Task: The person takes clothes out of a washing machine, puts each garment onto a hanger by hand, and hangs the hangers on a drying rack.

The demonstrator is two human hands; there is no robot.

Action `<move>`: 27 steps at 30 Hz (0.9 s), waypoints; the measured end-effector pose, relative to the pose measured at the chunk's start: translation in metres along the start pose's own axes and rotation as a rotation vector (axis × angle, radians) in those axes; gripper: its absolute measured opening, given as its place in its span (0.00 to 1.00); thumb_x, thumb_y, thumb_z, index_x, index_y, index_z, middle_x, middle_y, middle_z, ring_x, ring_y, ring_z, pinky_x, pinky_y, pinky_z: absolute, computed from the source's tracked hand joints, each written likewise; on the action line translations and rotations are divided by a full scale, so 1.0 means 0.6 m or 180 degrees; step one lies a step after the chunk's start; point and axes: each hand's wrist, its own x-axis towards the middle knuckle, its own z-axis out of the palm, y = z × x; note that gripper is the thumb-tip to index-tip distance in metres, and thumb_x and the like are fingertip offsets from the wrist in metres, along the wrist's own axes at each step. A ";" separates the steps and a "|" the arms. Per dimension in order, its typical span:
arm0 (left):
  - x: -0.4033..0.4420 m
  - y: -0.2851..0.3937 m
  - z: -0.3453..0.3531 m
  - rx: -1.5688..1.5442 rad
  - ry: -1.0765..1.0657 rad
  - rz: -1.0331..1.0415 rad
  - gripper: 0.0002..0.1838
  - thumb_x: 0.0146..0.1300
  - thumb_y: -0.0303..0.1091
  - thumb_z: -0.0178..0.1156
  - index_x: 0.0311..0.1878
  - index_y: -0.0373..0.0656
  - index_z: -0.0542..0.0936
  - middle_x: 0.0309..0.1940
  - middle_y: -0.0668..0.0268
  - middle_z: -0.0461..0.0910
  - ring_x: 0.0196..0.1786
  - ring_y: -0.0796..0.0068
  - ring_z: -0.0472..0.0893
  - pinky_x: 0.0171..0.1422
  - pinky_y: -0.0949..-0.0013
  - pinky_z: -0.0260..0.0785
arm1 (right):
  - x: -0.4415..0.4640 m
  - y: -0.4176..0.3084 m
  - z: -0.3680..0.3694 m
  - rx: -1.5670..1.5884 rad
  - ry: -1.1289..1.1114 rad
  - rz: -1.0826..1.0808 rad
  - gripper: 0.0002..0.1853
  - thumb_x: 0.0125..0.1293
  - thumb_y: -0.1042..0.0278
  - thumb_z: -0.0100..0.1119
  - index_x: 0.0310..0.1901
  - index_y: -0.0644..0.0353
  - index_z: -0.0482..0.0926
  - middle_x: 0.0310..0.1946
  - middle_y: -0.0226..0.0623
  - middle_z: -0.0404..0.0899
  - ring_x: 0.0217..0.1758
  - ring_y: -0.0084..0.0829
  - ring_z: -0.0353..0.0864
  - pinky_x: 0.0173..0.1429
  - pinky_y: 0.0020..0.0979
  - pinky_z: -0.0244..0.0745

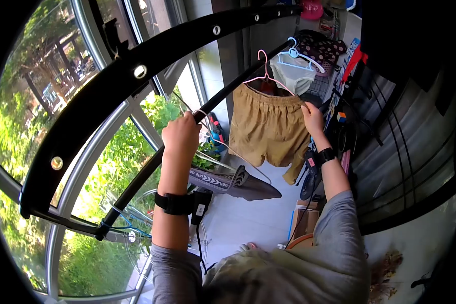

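My left hand (181, 133) is closed over the black hanging rod (223, 93), right beside the hook of a wire hanger (223, 143). From that hanger droops a dark grey cloth item (228, 183) with white print; its exact kind is unclear. My right hand (313, 119) pinches the right end of the waistband of tan shorts (268, 124). The shorts hang below a pink hanger (266, 76) hooked on the rod. Behind them, pale underwear (292, 75) hangs from a light blue hanger (293, 52).
A curved black bar with holes (175, 48) arches above the rod. Windows (106, 167) with greenery outside line the left. A dark patterned cloth (319, 45) lies at the back. Cardboard boxes (307, 218) stand on the pale tiled floor (253, 223), and grey curtains (395, 152) hang on the right.
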 end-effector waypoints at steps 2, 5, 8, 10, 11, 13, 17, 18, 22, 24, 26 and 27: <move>0.003 0.009 0.003 0.0002 0.0188 0.0012 0.14 0.56 0.42 0.58 0.36 0.41 0.72 0.29 0.59 0.79 0.37 0.58 0.79 0.39 0.61 0.72 | 0.004 0.007 -0.001 0.0137 -0.0251 0.0020 0.14 0.60 0.62 0.51 0.43 0.60 0.76 0.37 0.48 0.77 0.42 0.48 0.75 0.42 0.38 0.70; 0.001 0.018 0.010 0.0026 0.0207 0.0040 0.14 0.55 0.41 0.59 0.37 0.41 0.72 0.29 0.60 0.79 0.38 0.59 0.79 0.39 0.61 0.72 | 0.006 0.013 0.005 0.0222 -0.0273 -0.0024 0.12 0.61 0.63 0.51 0.42 0.60 0.76 0.36 0.47 0.77 0.41 0.48 0.75 0.41 0.38 0.70; 0.004 0.021 0.009 0.0008 0.0191 0.0069 0.14 0.57 0.40 0.56 0.38 0.41 0.70 0.29 0.58 0.78 0.38 0.56 0.77 0.39 0.57 0.70 | 0.021 0.007 0.002 0.0090 -0.0625 0.0133 0.15 0.61 0.63 0.51 0.45 0.63 0.74 0.38 0.48 0.77 0.43 0.45 0.75 0.44 0.36 0.69; 0.009 0.021 0.012 -0.0054 0.0291 0.0120 0.13 0.57 0.40 0.56 0.38 0.41 0.69 0.29 0.57 0.78 0.37 0.55 0.77 0.39 0.57 0.70 | 0.024 -0.010 -0.007 -0.0096 -0.0932 0.0279 0.17 0.62 0.62 0.51 0.48 0.64 0.72 0.42 0.48 0.76 0.46 0.42 0.76 0.47 0.33 0.69; 0.009 0.020 0.013 -0.0101 0.0303 0.0107 0.13 0.57 0.40 0.56 0.37 0.40 0.70 0.29 0.57 0.78 0.37 0.55 0.77 0.39 0.57 0.70 | 0.017 -0.022 0.001 -0.0706 -0.0875 0.0134 0.19 0.62 0.62 0.51 0.51 0.65 0.70 0.45 0.49 0.74 0.49 0.42 0.73 0.51 0.33 0.67; 0.010 0.020 0.015 -0.0122 0.0359 0.0124 0.13 0.57 0.39 0.56 0.37 0.40 0.70 0.29 0.57 0.78 0.37 0.55 0.77 0.39 0.57 0.69 | 0.002 -0.099 -0.001 -0.0948 -0.0751 -0.0544 0.23 0.62 0.61 0.52 0.55 0.65 0.65 0.52 0.50 0.69 0.55 0.41 0.69 0.57 0.34 0.63; 0.006 0.007 0.029 -0.0212 0.0579 0.0241 0.13 0.57 0.39 0.57 0.37 0.39 0.71 0.28 0.56 0.77 0.36 0.55 0.77 0.41 0.57 0.68 | -0.092 -0.304 -0.027 0.1573 -0.3309 -0.0010 0.31 0.62 0.57 0.53 0.62 0.65 0.55 0.58 0.51 0.63 0.60 0.41 0.66 0.63 0.36 0.59; 0.009 0.007 0.031 -0.0294 0.0762 0.0362 0.13 0.57 0.39 0.57 0.37 0.39 0.71 0.27 0.55 0.77 0.36 0.54 0.77 0.42 0.57 0.68 | -0.099 -0.299 -0.020 0.1534 -0.3192 -0.0117 0.32 0.63 0.57 0.51 0.63 0.64 0.52 0.60 0.53 0.59 0.62 0.42 0.63 0.62 0.36 0.59; 0.010 0.001 0.026 -0.0589 0.0616 0.0459 0.14 0.56 0.38 0.57 0.40 0.38 0.72 0.29 0.54 0.77 0.38 0.53 0.77 0.43 0.58 0.68 | -0.193 -0.337 0.019 0.0351 -0.2653 -0.1368 0.21 0.64 0.57 0.48 0.51 0.65 0.63 0.60 0.55 0.58 0.61 0.48 0.62 0.59 0.38 0.61; 0.010 -0.001 0.026 -0.0720 0.0624 0.0487 0.16 0.56 0.39 0.58 0.42 0.38 0.73 0.30 0.54 0.77 0.39 0.53 0.76 0.44 0.59 0.67 | -0.197 -0.323 0.039 0.0528 -0.2468 -0.1370 0.20 0.64 0.54 0.48 0.44 0.66 0.68 0.58 0.56 0.59 0.59 0.52 0.64 0.57 0.42 0.62; 0.005 -0.004 0.022 -0.0841 0.0634 0.0514 0.17 0.55 0.40 0.58 0.43 0.39 0.73 0.32 0.54 0.77 0.40 0.53 0.76 0.45 0.59 0.67 | -0.191 -0.311 0.066 0.1089 -0.2969 -0.0653 0.13 0.66 0.64 0.45 0.38 0.68 0.69 0.53 0.55 0.62 0.56 0.49 0.65 0.57 0.35 0.62; -0.001 -0.002 0.018 -0.0855 0.0794 0.0524 0.17 0.54 0.39 0.60 0.41 0.38 0.73 0.34 0.53 0.76 0.41 0.53 0.76 0.45 0.58 0.68 | -0.182 -0.299 0.078 0.1144 -0.3104 -0.0694 0.12 0.65 0.66 0.44 0.34 0.69 0.69 0.48 0.55 0.64 0.52 0.49 0.67 0.56 0.36 0.62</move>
